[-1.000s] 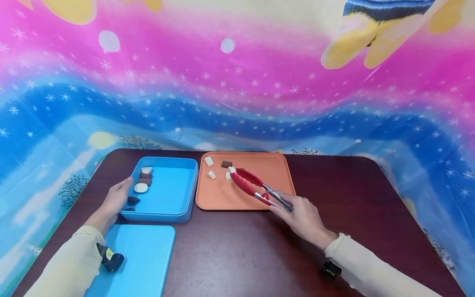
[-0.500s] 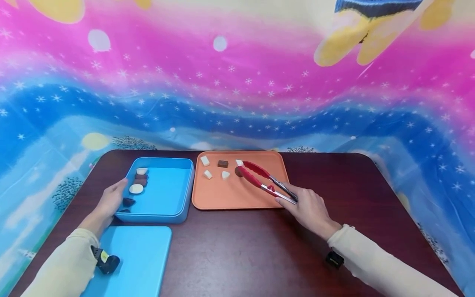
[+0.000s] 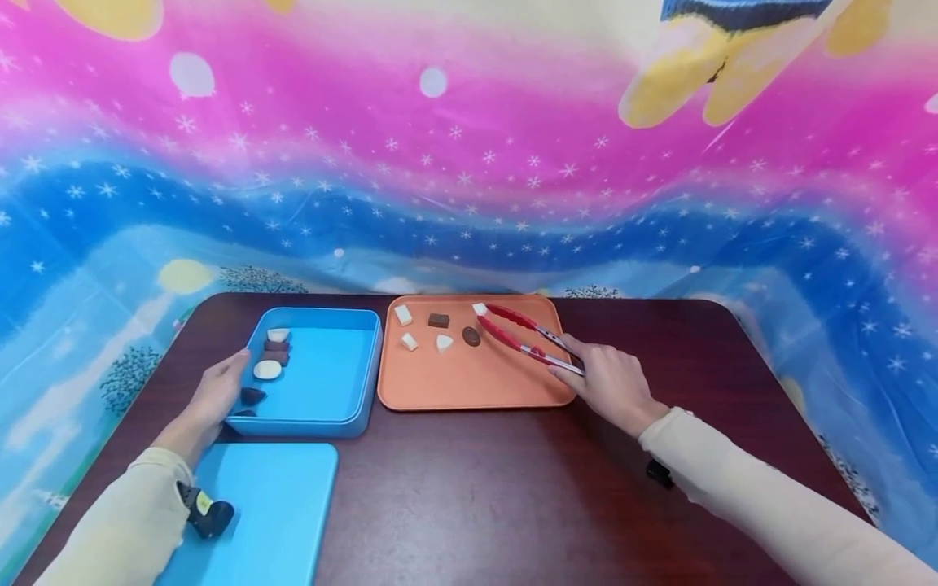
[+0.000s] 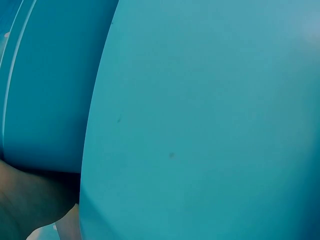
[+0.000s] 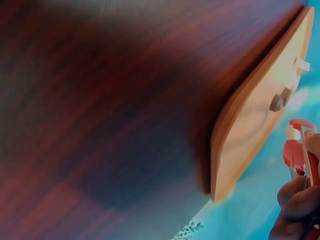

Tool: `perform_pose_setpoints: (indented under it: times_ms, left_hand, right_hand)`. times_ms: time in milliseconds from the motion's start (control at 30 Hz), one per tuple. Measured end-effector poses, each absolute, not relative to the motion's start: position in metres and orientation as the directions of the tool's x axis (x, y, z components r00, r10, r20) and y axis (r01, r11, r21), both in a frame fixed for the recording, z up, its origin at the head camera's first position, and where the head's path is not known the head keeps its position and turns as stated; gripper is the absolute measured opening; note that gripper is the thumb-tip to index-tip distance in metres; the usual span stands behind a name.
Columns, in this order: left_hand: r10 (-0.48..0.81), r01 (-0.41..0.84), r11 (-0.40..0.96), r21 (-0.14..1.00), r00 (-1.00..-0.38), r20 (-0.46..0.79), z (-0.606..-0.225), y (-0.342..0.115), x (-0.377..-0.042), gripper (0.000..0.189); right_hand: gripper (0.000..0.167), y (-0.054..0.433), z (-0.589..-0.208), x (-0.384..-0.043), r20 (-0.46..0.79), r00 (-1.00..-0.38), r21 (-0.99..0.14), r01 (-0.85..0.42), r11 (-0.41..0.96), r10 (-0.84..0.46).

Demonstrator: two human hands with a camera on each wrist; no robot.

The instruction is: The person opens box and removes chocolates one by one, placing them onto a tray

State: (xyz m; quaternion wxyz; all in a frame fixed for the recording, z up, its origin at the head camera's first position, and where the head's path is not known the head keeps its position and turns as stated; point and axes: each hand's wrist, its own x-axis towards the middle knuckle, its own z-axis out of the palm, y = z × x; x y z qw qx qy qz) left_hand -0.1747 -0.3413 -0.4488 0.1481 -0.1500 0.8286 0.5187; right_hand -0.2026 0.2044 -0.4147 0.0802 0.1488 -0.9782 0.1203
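Note:
My right hand grips a pair of red-tipped metal tongs over the orange tray. Between the tong tips is a small white piece, like a chocolate, near the tray's back edge. On the tray lie more white pieces, a brown block and a brown oval piece. My left hand holds the left wall of the blue box, thumb at the rim. Inside, along that wall, sit white and brown pieces. The right wrist view shows the tongs and fingers at its edge.
A flat blue lid lies in front of the box, under my left forearm; it fills most of the left wrist view. The dark wooden table extends in front and to the right. A printed cloth hangs behind.
The tongs have moved right and towards the tray's back with the white piece in their tips, uncovering the brown oval piece. My left hand stays on the box; the head view has shifted slightly.

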Motion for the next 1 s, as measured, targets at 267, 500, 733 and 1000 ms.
perform_pose_setpoints:
  times_ms: [267, 500, 733, 1000]
  left_hand:
    - [-0.094, -0.403, 0.406, 0.82, -0.911, -0.401, -0.449, -0.341, -0.175, 0.08]
    - [-0.098, -0.409, 0.411, 0.815, -0.908, -0.407, -0.447, -0.341, -0.175, 0.082]
    - [-0.087, -0.39, 0.422, 0.818, -0.916, -0.392, -0.448, -0.342, -0.176, 0.082]
    - [-0.085, -0.388, 0.414, 0.823, -0.917, -0.39, -0.45, -0.342, -0.176, 0.081]
  right_hand:
    - [0.061, 0.204, -0.417, -0.22, 0.276, -0.872, 0.035, -0.411, 0.911, -0.405]
    - [0.057, 0.201, -0.417, -0.23, 0.289, -0.828, 0.206, -0.437, 0.876, -0.481]
    - [0.061, 0.2, -0.411, -0.235, 0.345, -0.782, 0.285, -0.44, 0.852, -0.519]
    - [0.078, 0.207, -0.39, -0.23, 0.375, -0.818, 0.144, -0.414, 0.899, -0.437]
